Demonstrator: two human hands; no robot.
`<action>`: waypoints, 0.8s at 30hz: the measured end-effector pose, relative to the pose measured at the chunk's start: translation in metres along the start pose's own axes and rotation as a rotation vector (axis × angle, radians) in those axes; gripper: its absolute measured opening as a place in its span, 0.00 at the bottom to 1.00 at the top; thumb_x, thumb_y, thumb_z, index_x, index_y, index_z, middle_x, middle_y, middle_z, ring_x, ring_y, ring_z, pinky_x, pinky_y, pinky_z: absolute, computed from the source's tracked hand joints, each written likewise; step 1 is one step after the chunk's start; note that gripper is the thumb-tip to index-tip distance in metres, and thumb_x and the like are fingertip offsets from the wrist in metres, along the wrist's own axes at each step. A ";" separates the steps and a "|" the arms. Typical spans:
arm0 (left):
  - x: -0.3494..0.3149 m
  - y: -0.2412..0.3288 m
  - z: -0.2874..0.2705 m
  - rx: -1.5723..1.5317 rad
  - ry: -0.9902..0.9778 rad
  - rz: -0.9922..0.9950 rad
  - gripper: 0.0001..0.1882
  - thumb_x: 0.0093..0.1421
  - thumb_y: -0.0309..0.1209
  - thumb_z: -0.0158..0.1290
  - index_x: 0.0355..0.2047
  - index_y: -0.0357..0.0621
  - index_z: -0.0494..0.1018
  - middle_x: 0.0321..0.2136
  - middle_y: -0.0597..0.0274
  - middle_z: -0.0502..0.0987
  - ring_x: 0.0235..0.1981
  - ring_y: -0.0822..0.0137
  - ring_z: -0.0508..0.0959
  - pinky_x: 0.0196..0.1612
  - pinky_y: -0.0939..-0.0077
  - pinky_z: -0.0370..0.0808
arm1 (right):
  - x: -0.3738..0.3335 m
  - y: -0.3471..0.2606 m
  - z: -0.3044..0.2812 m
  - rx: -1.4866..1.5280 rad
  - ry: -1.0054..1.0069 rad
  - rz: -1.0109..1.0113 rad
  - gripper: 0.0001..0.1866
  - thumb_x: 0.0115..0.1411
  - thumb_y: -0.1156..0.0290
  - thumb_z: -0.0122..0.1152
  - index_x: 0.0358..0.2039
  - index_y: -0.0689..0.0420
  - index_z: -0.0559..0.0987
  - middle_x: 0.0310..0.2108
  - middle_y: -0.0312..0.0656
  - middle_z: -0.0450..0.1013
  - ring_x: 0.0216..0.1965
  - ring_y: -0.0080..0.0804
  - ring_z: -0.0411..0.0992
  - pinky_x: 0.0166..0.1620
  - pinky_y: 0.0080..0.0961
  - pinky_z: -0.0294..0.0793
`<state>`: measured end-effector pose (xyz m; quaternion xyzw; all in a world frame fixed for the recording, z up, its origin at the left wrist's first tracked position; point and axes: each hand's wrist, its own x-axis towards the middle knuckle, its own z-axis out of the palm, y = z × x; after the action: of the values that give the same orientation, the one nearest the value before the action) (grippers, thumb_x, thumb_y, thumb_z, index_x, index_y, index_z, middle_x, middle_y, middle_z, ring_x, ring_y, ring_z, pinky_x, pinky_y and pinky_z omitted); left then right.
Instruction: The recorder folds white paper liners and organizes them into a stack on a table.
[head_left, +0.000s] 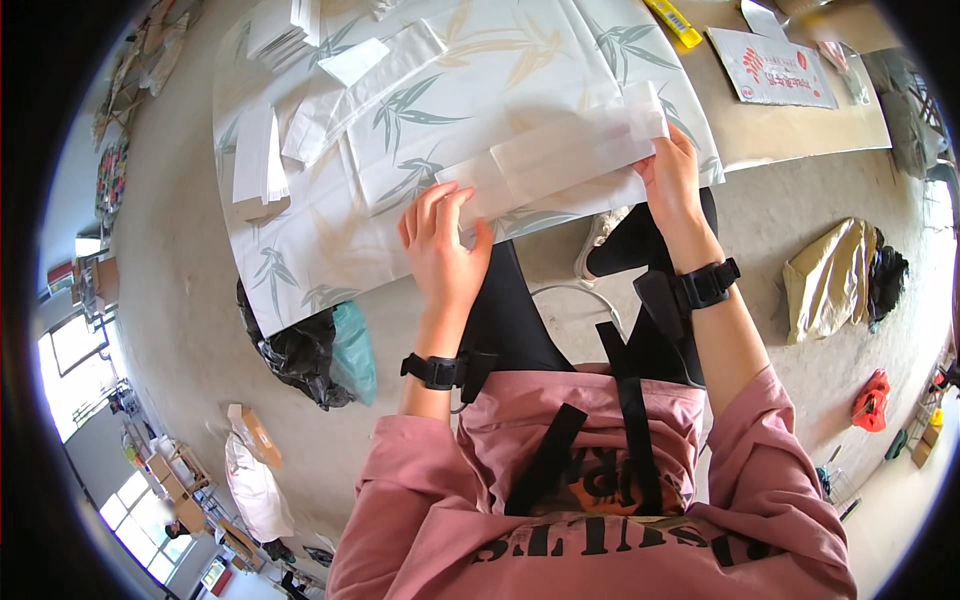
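Note:
A long, flat, translucent white sleeve (560, 155), of paper or thin plastic, lies slantwise along the near edge of the table. Its right end is folded over or doubled, and there my right hand (672, 180) pinches it between thumb and fingers. At the sleeve's left end, my left hand (442, 245) rests palm down with bent fingers spread and the thumb apart. Its fingertips are at the sleeve's near left corner, with nothing gripped. Farther left lie a similar white sleeve (320, 125) and a white folded slip (355, 62) on top of it.
The table has a leaf-patterned cover (270, 300). A stack of white slips (258, 155) and another white stack (283, 30) stand at its left. A yellow tube-shaped thing (675, 22) and a printed packet (770, 68) lie at the far right. Bags (300, 350) sit below the table's left edge.

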<state>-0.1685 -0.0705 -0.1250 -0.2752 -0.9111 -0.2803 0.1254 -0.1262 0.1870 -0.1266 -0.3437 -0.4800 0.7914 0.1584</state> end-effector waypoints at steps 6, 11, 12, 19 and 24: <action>0.005 -0.007 -0.003 -0.006 -0.002 -0.048 0.18 0.45 0.23 0.58 0.40 0.45 0.73 0.39 0.62 0.74 0.40 0.62 0.74 0.46 0.64 0.68 | -0.001 0.003 0.001 0.028 0.007 0.034 0.14 0.65 0.74 0.42 0.46 0.66 0.72 0.42 0.44 0.74 0.41 0.31 0.74 0.46 0.29 0.74; 0.008 -0.011 -0.008 -0.212 -0.094 -0.600 0.24 0.51 0.33 0.61 0.47 0.39 0.67 0.30 0.60 0.77 0.25 0.70 0.76 0.30 0.74 0.73 | 0.001 0.010 0.002 0.044 -0.012 -0.008 0.11 0.64 0.72 0.47 0.41 0.63 0.75 0.36 0.39 0.75 0.36 0.24 0.73 0.38 0.20 0.72; 0.011 -0.010 -0.008 -0.211 -0.093 -0.603 0.24 0.51 0.33 0.61 0.47 0.39 0.67 0.30 0.60 0.77 0.25 0.70 0.76 0.30 0.74 0.73 | 0.000 0.009 0.005 0.043 -0.014 -0.006 0.11 0.64 0.72 0.47 0.41 0.63 0.75 0.36 0.39 0.75 0.36 0.24 0.73 0.38 0.20 0.72; 0.022 -0.003 -0.004 -0.200 -0.128 -0.756 0.23 0.49 0.32 0.62 0.43 0.35 0.69 0.25 0.59 0.79 0.25 0.69 0.77 0.31 0.76 0.73 | -0.002 0.011 0.017 0.115 -0.009 -0.004 0.12 0.63 0.76 0.44 0.44 0.65 0.73 0.40 0.41 0.74 0.40 0.27 0.73 0.44 0.24 0.73; 0.022 -0.026 0.000 -0.341 -0.140 -0.799 0.21 0.47 0.29 0.62 0.41 0.35 0.70 0.24 0.60 0.79 0.24 0.72 0.76 0.29 0.78 0.71 | -0.007 0.009 0.016 0.089 0.016 -0.016 0.13 0.62 0.78 0.43 0.45 0.66 0.73 0.41 0.42 0.74 0.42 0.28 0.73 0.45 0.26 0.73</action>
<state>-0.2017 -0.0791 -0.1281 0.0636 -0.8929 -0.4339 -0.1021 -0.1314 0.1679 -0.1262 -0.3388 -0.4458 0.8078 0.1839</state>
